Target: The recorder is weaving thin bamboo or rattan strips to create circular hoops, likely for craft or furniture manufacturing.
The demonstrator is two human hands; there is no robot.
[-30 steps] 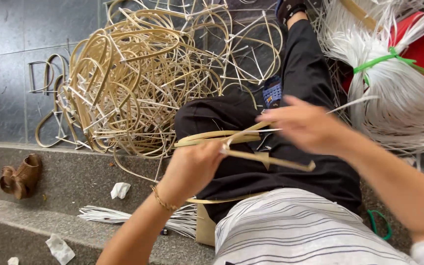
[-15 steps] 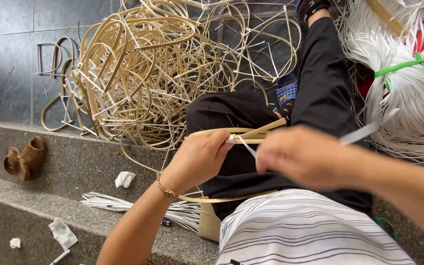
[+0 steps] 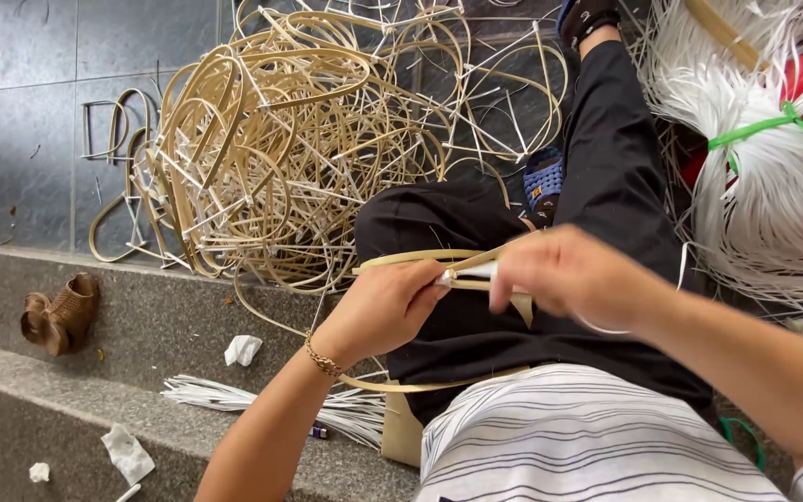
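Left hand (image 3: 388,307) pinches the cane hoop (image 3: 420,258) over the lap; right hand (image 3: 573,279) grasps a white strip (image 3: 476,270) at the joint. Judgement: keep strip taut, wraps tight, hoop steady. Frame pile (image 3: 281,139) beyond.

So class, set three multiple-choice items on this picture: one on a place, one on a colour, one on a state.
1. Where does the pile of bent cane frames lie?
A on the person's lap
B on the tiled floor above the step
C inside a box

2. What colour is the tie round the white strip bundle?
A green
B blue
C yellow

3. The left hand is
A open and flat
B pinching the cane hoop
C resting on the step

Answers: B, the pile rests on dark tiles; A, the band is green; B, its fingers close on the hoop.
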